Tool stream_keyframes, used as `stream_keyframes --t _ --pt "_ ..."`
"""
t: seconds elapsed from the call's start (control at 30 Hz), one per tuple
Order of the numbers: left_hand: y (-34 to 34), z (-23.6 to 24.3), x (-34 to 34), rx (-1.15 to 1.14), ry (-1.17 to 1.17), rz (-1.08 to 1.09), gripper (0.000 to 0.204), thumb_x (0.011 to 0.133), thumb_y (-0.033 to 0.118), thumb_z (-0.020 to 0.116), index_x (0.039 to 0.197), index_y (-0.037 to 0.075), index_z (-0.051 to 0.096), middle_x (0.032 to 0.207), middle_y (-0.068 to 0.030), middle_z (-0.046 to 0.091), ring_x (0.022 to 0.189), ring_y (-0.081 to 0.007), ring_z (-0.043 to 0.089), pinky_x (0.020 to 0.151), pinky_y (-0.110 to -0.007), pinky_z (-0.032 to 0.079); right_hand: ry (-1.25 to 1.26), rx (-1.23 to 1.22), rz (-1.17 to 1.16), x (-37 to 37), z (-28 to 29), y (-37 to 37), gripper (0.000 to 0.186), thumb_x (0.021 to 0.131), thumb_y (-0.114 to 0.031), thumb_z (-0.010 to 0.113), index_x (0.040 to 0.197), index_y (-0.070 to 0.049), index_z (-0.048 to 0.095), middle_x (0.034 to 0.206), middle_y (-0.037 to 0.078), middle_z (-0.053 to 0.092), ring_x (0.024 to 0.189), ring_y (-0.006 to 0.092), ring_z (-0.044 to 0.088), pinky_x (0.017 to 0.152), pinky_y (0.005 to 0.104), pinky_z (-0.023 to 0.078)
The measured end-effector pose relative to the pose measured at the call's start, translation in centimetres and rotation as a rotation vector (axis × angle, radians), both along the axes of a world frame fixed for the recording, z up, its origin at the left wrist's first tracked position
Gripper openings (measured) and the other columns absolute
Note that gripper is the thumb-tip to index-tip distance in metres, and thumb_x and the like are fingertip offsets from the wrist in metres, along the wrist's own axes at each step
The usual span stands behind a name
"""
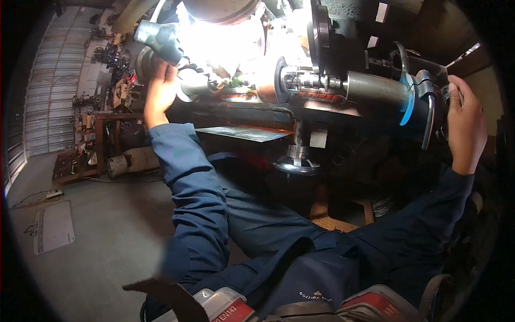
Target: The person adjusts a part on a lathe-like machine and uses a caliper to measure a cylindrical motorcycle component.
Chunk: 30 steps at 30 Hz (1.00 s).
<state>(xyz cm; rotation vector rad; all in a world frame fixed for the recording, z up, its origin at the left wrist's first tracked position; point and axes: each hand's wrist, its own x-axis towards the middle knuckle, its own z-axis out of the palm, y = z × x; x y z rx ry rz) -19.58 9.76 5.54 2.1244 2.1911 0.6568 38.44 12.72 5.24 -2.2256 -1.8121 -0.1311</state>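
A lathe-like machine with a long metal bed lies across the top of the view. My left hand (pixel 162 88) reaches up to its left end, beside a grey metal housing (pixel 161 42); the fingertips are partly hidden there and appear curled round a part. Between a dark disc (pixel 280 79) and a bright steel cylinder (pixel 375 92) sits a stepped steel shaft (pixel 311 81). On the right, my right hand (pixel 466 123) has its fingers bent against the dark end of the machine, near a curved metal lever (pixel 429 121). What those fingers hold is hidden.
Strong lamp glare (pixel 220 43) washes out the upper middle. Below the bed are a flat metal plate (pixel 249 133) and a shiny handwheel (pixel 296 165). Machine parts stand on racks (pixel 99 129) at left, with a cylinder (pixel 133 161) beside them. A white board (pixel 53 228) lies on the floor.
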Motion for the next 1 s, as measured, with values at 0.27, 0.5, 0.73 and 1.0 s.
stream_keyframes --t 0.27,0.5,0.73,1.0 --pt "0.3 0.1 0.7 -0.054 -0.042 0.07 0.027 0.101 0.027 0.049 0.123 0.011 0.051 0.117 -0.0166 0.058 0.107 -0.0388 0.057 0.09 -0.042 0.045 0.07 -0.141 0.077 1.9 0.1 2.6 0.032 0.097 -0.031 0.051 0.116 -0.011 0.067 0.118 0.01 0.067 0.11 0.0296 0.063 0.092 0.0373 0.048" --pt "-0.1 -0.2 -0.4 -0.039 -0.058 0.067 0.028 0.102 0.029 0.048 0.124 0.012 0.051 0.112 -0.0184 0.063 0.104 -0.0409 0.06 0.088 -0.045 0.046 -0.006 0.004 -0.028 -1.2 0.8 -0.3 0.031 0.099 -0.033 0.05 0.118 -0.016 0.067 0.117 0.008 0.067 0.107 0.0269 0.065 0.088 0.0385 0.05" --pt "0.4 -0.2 -0.3 -0.084 -0.024 0.15 0.027 0.101 0.028 0.049 0.123 0.012 0.051 0.113 -0.0187 0.062 0.105 -0.0407 0.06 0.088 -0.044 0.046 0.281 0.788 0.198 -0.8 -6.3 -3.7 0.031 0.103 -0.025 0.047 0.123 -0.007 0.061 0.118 0.014 0.066 0.106 0.029 0.065 0.083 0.0357 0.053" --pt "0.1 0.2 0.7 -0.072 -0.069 0.161 0.026 0.1 0.031 0.051 0.114 0.01 0.057 0.114 -0.0178 0.061 0.106 -0.038 0.06 0.091 -0.042 0.046 0.271 0.661 0.182 -0.5 -5.1 -3.9 0.033 0.104 -0.027 0.043 0.128 -0.008 0.056 0.122 0.016 0.063 0.11 0.0305 0.063 0.087 0.0362 0.051"
